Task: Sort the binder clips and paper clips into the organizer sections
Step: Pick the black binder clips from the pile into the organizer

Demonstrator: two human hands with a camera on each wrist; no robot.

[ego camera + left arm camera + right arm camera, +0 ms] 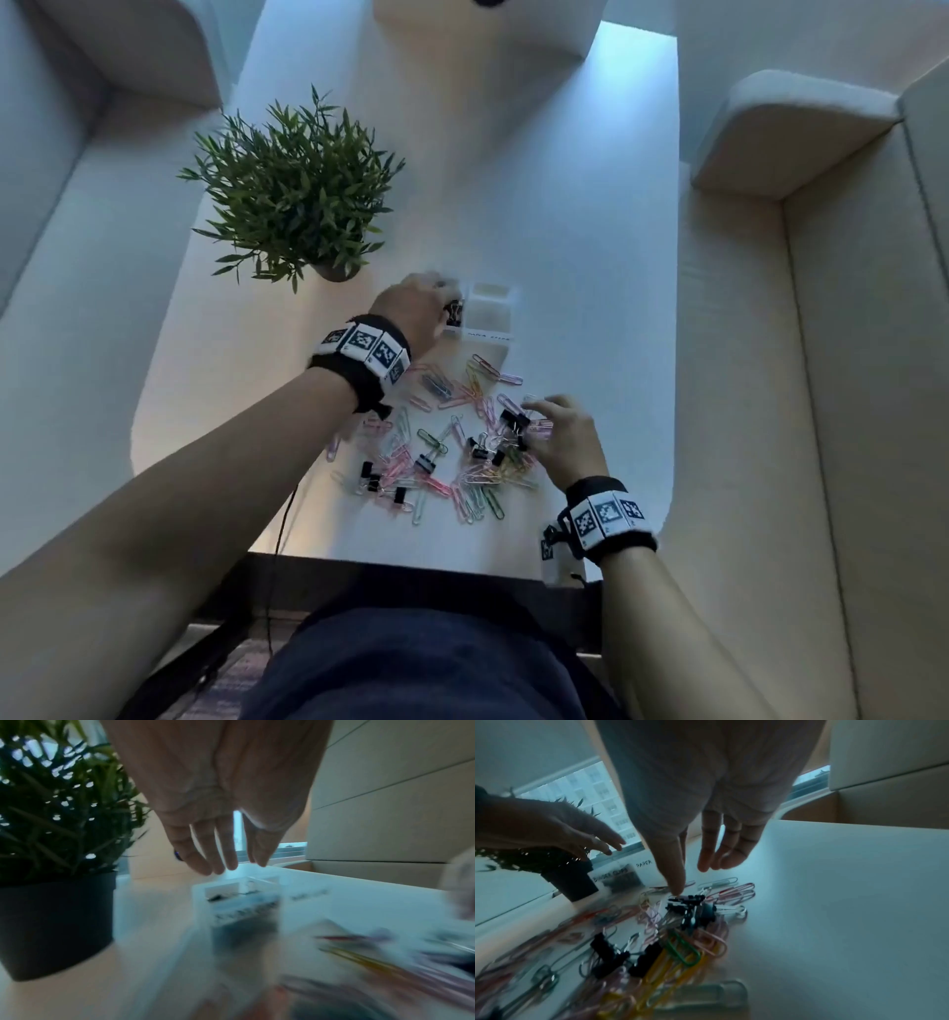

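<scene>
Left hand (218, 805) slack above organizer (236, 902); right hand (706, 805) loose, seemingly touching binder clip (687, 899).

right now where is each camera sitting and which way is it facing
Head: on the head, looking down on the white table; both forearms, left hand over the organizer, right hand on the clip pile.
Left wrist: along the open left hand toward the organizer, plant beside it.
Right wrist: along the right hand onto the clip pile; left hand shows too.
All views share the organizer.
</scene>
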